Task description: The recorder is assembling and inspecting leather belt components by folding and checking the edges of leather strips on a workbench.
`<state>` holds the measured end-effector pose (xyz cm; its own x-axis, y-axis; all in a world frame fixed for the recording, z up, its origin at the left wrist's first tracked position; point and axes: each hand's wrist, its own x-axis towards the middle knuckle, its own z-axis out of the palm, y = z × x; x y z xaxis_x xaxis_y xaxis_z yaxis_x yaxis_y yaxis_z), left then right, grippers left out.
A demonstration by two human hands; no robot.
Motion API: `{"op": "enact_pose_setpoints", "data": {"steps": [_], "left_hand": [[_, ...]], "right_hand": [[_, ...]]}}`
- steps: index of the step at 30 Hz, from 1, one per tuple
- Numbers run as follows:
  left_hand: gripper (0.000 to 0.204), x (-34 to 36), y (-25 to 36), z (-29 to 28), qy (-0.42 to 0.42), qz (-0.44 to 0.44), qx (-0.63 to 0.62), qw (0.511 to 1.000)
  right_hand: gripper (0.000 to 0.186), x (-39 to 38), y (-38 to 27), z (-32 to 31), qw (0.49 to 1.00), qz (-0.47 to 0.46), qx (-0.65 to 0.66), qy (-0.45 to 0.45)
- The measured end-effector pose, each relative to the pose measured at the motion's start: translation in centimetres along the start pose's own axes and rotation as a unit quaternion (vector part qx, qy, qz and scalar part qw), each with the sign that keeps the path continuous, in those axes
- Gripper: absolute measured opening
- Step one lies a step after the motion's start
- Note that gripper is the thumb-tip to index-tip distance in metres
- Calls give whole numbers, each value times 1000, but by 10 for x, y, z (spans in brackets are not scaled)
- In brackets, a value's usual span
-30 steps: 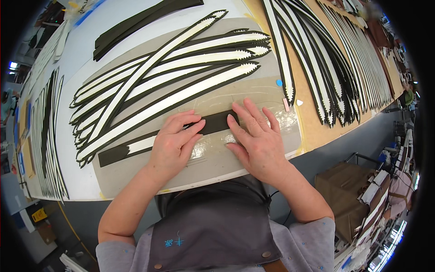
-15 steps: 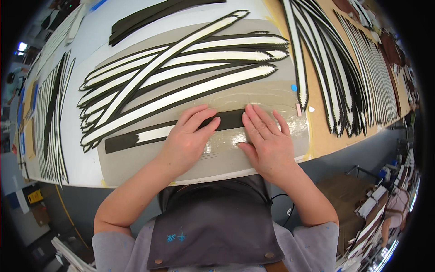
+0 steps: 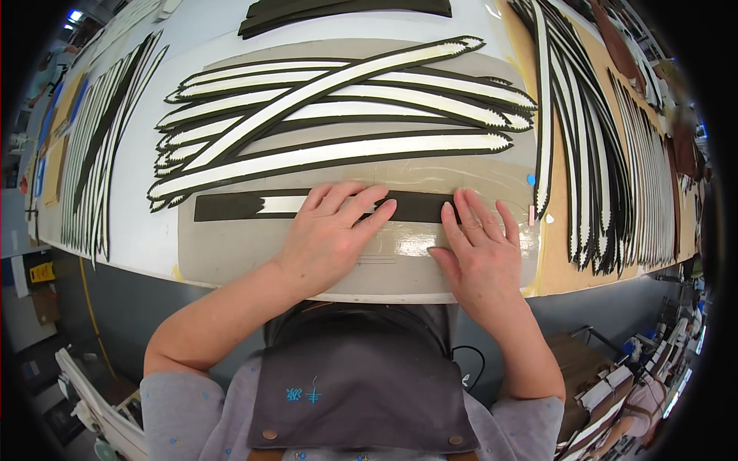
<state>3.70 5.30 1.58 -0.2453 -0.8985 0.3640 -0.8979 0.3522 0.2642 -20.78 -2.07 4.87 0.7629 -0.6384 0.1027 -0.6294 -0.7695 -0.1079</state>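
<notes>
A long dark strip with a white middle band lies crosswise on the grey work mat, under my fingertips. My left hand rests over its middle, fingers curved and slightly apart, thumb and index near each other at the dark section. What lies under those fingers is hidden. My right hand is open at the strip's right end, fingertips on it and thumb spread below it. Just beyond, a criss-crossed pile of black-edged white strips with notched, pointed tips covers the mat's far part.
Dark pieces lie at the back. More long strips flank the mat, at left and on tan board at right. A blue disc sits at the mat's right. Beyond the table's lower right are a rack and a person.
The view has turned, so the strip now runs level and the piles sit further right. Both hands remain on the strip, having shifted little along it.
</notes>
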Motion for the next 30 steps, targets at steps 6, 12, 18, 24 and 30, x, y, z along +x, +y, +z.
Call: {"op": "enact_pose_setpoints", "data": {"steps": [6,12,18,24,30], "left_hand": [[42,0,-4,6,-18,17,-33,999],[40,-4,1,-2,-19,7,36,999],[36,-10,5,-3,-20,-18,42,999],[33,-6,1,-2,7,-15,23,1000],[25,21,-5,-3,-47,-44,-30,997]], "right_hand": [[64,21,-19,14,994,-60,89,-22],[68,12,-8,17,996,-45,80,-13],[68,4,9,7,997,-44,39,-41],[39,12,22,8,996,-55,58,28],[34,42,26,-16,978,89,189,-20]]}}
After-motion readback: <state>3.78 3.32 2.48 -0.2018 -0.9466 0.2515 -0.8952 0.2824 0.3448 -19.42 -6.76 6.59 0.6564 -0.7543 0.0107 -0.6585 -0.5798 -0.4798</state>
